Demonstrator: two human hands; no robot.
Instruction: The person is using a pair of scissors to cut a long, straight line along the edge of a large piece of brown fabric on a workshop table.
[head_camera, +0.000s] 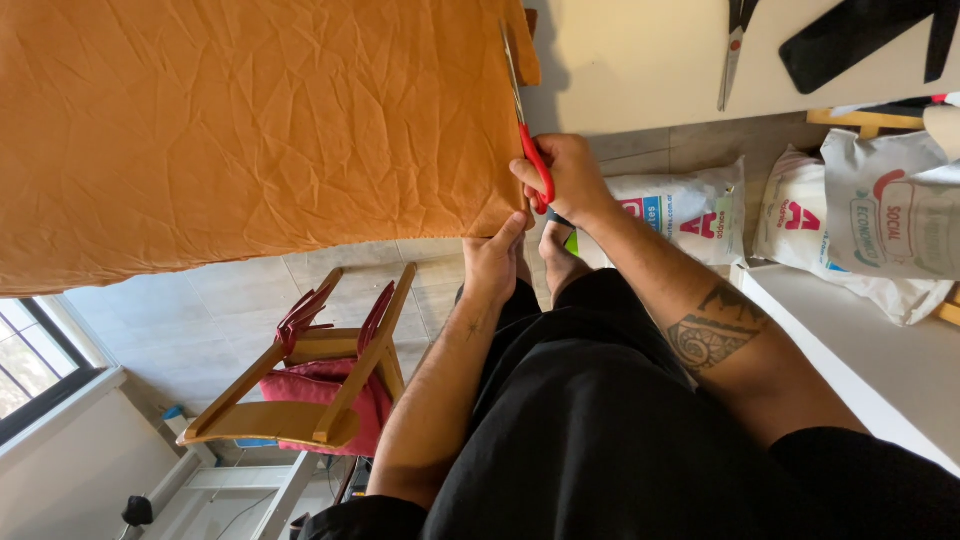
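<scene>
Over my black-trousered lap (600, 420), my left hand (492, 262) pinches the limp, creased orange cloth (250, 130) at its edge while my right hand (565, 175) grips red-handled scissors (528, 140).

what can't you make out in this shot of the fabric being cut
- Orange fabric: head view, its top and left run off the frame, so full size unknown.
- Red scissors: handle loops hidden inside the right hand.
- Left hand: fingertips pinch the fabric's corner; the grip underneath is hidden.
- Second scissors: handles cut off by the top edge.
- Feet: mostly hidden behind the hands and black shorts.
</scene>
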